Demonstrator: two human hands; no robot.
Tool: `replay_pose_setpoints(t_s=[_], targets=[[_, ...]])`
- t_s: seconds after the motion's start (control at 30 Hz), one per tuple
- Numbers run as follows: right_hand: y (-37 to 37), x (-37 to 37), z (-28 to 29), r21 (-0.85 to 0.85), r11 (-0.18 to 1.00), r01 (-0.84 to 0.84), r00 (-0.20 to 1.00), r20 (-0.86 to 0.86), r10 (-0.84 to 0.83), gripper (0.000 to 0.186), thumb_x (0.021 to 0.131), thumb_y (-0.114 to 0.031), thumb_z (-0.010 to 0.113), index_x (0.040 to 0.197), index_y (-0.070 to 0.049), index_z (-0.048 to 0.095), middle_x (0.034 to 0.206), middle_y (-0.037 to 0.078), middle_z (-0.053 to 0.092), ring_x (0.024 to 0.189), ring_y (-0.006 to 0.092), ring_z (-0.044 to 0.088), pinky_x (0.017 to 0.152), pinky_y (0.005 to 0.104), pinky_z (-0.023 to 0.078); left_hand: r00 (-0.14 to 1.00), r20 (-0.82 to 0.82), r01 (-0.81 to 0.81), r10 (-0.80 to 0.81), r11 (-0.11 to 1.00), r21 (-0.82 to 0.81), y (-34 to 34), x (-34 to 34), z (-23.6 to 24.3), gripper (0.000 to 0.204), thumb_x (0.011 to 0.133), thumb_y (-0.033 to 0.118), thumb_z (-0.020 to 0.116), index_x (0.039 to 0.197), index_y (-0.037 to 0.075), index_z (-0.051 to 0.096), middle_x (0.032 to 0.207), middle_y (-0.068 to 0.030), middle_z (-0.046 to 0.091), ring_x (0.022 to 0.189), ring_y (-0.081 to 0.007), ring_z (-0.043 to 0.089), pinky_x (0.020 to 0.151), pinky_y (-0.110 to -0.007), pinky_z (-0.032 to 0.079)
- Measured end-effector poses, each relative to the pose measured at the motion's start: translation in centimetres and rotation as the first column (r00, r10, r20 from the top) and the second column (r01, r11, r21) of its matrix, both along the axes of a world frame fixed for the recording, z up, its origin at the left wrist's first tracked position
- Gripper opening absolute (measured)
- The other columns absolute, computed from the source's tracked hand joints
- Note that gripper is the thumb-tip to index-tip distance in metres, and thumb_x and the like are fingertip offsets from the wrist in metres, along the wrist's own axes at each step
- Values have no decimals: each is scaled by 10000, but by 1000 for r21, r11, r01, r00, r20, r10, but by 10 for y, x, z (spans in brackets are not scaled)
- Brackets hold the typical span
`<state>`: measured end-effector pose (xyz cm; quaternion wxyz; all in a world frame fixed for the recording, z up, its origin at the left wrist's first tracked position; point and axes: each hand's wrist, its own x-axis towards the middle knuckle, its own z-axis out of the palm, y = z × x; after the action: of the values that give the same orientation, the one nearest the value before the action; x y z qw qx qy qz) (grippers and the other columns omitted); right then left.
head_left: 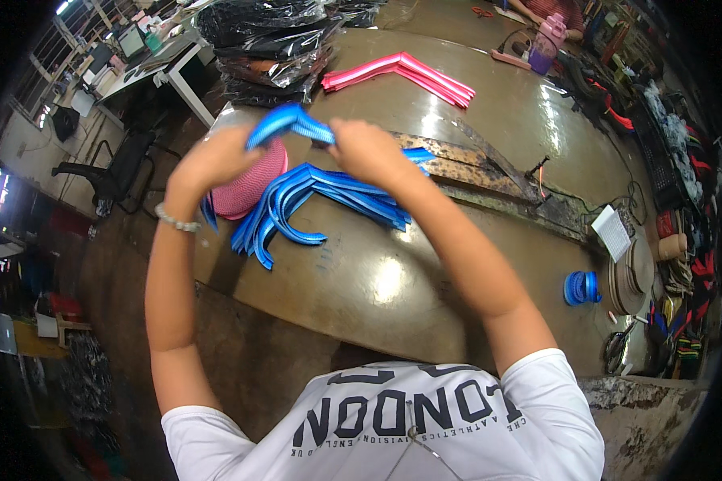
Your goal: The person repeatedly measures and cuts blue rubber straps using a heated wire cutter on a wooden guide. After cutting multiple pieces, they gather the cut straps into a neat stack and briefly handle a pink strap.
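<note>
Both our grips are narrow, closed around the two ends of a bent blue webbing strap (290, 122) that arches between them, above the far side of the pile of blue straps (321, 186). Our left hand (221, 160) is left of the pile, its forearm nearly upright and a beaded bracelet (176, 219) at the wrist; our right hand (367, 152) is beyond the pile's middle, its forearm slanting inward. Our elbows spread wide. Whether the blue ends near our wrists belong to the held strap, we cannot tell.

Left of the pile we have a pink webbing roll (254, 183), partly behind it; to its right, a rusty metal bar (457, 164); well beyond it, pink straps (401, 67); far to its right, small blue rolls (582, 288), all on the tabletop (337, 297).
</note>
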<state>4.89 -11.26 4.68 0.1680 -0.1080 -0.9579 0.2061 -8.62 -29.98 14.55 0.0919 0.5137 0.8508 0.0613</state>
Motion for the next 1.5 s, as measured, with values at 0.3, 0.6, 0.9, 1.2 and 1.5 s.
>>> replay_pose_setpoints(t_s=[0.3,0.6,0.9,1.2,1.5], targets=[[-38,11,-84,432,892,131,990,-18,-137,424,725,-448,671,871,-50,674,905,67,521,919,227,493,731,322,409,985,-154,-92,72,988,-125,32,23,-119,661,610,459,769,1056,-7,623,1005,-204,635,964,-363,608,823,-438,490],[-49,70,-69,291,954,78,985,124,-119,427,694,-329,721,908,12,580,937,152,528,934,307,527,765,406,460,950,-1,-306,311,934,-182,12,70,-119,541,596,388,778,941,-12,662,1000,-221,647,961,-351,621,829,-419,503],[-46,135,-64,14,972,235,961,148,-235,479,651,-255,762,966,34,547,962,172,537,988,336,516,820,435,447,990,92,-118,106,984,130,34,145,-133,505,576,253,784,908,-21,520,901,-236,631,906,-401,604,778,-463,492],[-50,169,-58,-72,972,222,954,-192,-232,482,606,-160,761,955,-11,465,939,174,566,921,352,553,768,419,454,958,277,18,-69,983,182,42,161,-107,558,552,217,781,1009,-1,546,940,-239,626,892,-382,607,752,-412,484],[-32,181,-6,-157,976,151,954,-236,-186,369,683,-106,656,973,-42,437,864,192,608,788,404,599,645,492,472,993,-28,110,-116,792,600,42,210,-73,525,613,84,683,1111,75,520,878,-143,590,812,-369,592,692,-447,458]])
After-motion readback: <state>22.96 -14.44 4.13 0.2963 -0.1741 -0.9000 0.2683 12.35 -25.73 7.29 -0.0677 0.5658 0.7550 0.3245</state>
